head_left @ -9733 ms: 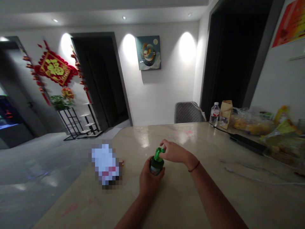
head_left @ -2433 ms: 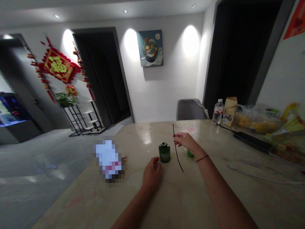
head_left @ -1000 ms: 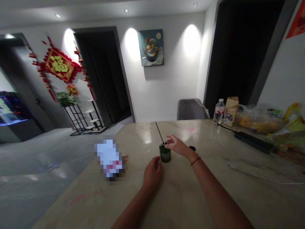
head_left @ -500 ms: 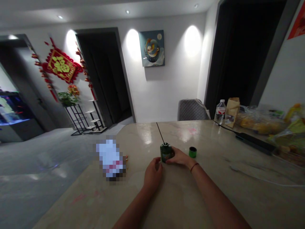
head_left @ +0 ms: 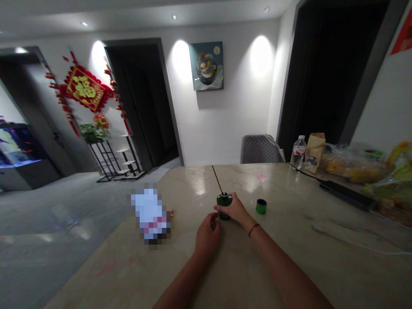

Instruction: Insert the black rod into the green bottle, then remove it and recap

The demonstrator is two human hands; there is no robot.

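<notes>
A small dark green bottle [head_left: 224, 200] stands on the marble table [head_left: 289, 257] with a thin black stick [head_left: 216, 179] rising out of its mouth and leaning to the left. My right hand [head_left: 232, 210] is wrapped round the bottle's near side. My left hand [head_left: 207, 235] rests on the table just in front of the bottle, fingers curled, with nothing seen in it. A green cap [head_left: 261, 206] stands alone on the table to the right of the bottle.
A blurred white object [head_left: 150, 216] lies at the table's left edge. Along the right wall stand a water bottle [head_left: 298, 152], a paper bag [head_left: 313, 146], plastic food bags [head_left: 357, 164] and a black cable [head_left: 344, 193]. A grey chair [head_left: 259, 149] stands at the far end.
The cap came off and now stands at the right. My right hand put the black stick into the bottle's mouth, then dropped to grip the bottle. My left hand stayed put.
</notes>
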